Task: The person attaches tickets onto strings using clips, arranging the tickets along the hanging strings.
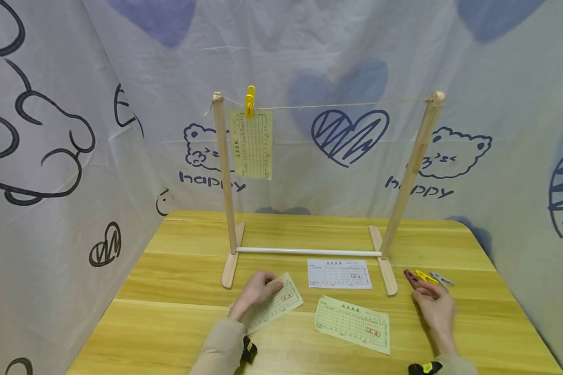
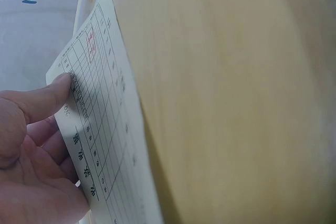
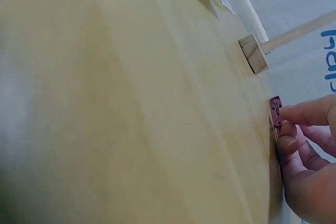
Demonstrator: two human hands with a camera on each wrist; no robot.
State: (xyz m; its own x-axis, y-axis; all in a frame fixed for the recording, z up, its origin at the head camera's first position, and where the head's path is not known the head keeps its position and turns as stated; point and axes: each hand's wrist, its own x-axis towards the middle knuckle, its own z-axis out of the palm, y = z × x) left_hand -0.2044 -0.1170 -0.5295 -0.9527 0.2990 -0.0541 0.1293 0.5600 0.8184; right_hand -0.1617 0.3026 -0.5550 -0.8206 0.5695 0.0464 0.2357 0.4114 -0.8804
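My left hand (image 1: 257, 291) pinches a pale green receipt slip (image 1: 288, 291) by its edge, above the table. In the left wrist view the thumb lies over the printed face of the slip (image 2: 100, 93), with the other fingers behind it. At the table's right, my right hand (image 1: 437, 308) pinches a purple clothespin (image 1: 410, 277); the right wrist view shows thumb and fingertips on this clothespin (image 3: 275, 109). Beside it lie a yellow clothespin (image 1: 425, 276) and a grey clothespin (image 1: 442, 280). Another pale green slip (image 1: 353, 325) and a white slip (image 1: 340, 274) lie between the hands.
A wooden frame (image 1: 388, 245) stands at the back of the table (image 1: 169, 291), with a string (image 1: 338, 105) across its top. From the string's left end hangs a pale green slip (image 1: 255, 151) under a yellow clothespin (image 1: 250, 102). A white rod (image 1: 305, 252) joins the feet.
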